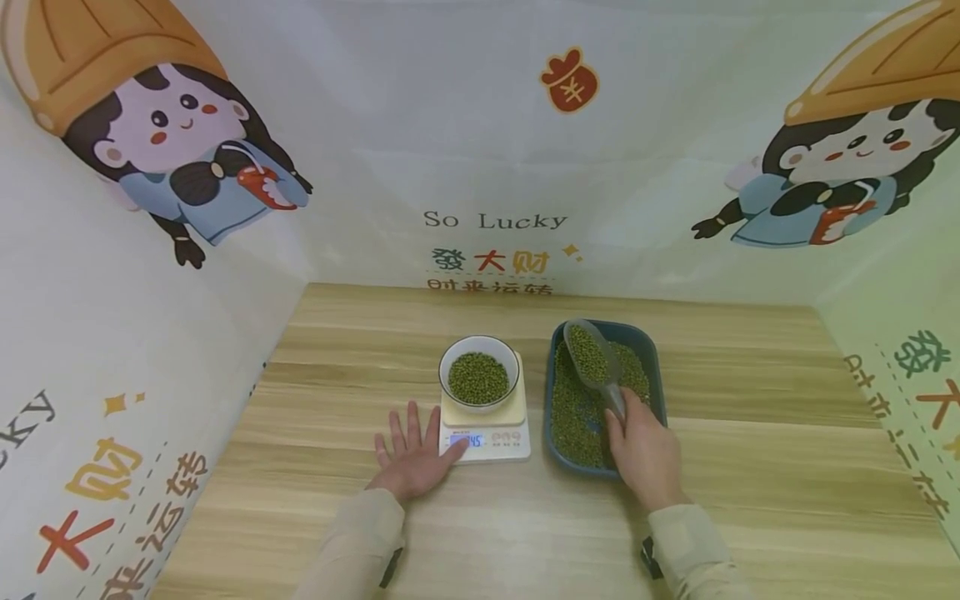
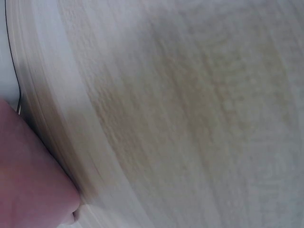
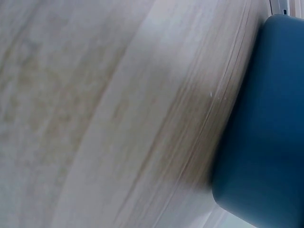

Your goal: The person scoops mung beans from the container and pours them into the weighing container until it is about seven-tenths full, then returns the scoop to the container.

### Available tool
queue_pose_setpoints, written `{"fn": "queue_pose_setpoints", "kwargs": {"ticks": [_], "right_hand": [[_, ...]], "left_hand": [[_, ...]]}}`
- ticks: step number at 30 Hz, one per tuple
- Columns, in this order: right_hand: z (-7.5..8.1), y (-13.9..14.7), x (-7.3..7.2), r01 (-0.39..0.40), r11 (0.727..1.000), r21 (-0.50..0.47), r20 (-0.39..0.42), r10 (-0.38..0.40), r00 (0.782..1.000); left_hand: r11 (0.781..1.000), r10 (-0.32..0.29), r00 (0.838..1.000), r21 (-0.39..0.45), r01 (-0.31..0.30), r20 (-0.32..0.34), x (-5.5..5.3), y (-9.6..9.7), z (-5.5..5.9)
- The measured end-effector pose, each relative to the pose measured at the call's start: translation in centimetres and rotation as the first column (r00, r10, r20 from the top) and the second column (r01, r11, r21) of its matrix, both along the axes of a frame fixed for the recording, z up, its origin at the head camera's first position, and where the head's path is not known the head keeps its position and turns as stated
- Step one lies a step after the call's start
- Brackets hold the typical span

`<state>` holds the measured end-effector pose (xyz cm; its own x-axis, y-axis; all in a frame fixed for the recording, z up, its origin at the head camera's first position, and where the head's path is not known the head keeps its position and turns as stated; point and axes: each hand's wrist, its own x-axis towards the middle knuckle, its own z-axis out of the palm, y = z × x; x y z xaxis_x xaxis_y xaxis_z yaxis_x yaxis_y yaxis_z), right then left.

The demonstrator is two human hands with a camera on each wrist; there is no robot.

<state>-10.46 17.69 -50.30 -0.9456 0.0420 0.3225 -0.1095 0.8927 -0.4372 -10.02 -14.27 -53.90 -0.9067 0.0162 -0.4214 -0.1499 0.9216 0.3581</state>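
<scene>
A white bowl (image 1: 482, 407) with a dark rim holds green mung beans (image 1: 477, 378). It stands on the kitchen scale (image 1: 513, 454), whose lit display ends in 45, the rest covered by a thumb. My left hand (image 1: 415, 463) lies with fingers spread beside the scale, thumb across the display. Part of that hand (image 2: 33, 175) also shows in the left wrist view. With my right hand (image 1: 649, 457) I grip the handle of a grey scoop (image 1: 612, 377). Mung beans fill the scoop, which is over the blue tub (image 1: 656, 383) of beans.
The wood-grain table (image 1: 345, 350) carries the scale and tub side by side. A printed cloth (image 1: 375, 150) walls off the back and both sides. In the right wrist view the tub's outer side (image 3: 261, 128) rises at the right.
</scene>
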Motion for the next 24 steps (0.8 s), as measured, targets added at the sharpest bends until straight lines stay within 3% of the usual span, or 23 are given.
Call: {"fn": "queue_pose_setpoints", "kwargs": {"ticks": [24], "right_hand": [[0.04,0.08,0.07,-0.029,0.999,0.022,0.031,0.028,0.999]], "left_hand": [[1.0,-0.003,1.0,-0.015,0.003,0.005,0.08,0.11,0.37]]}}
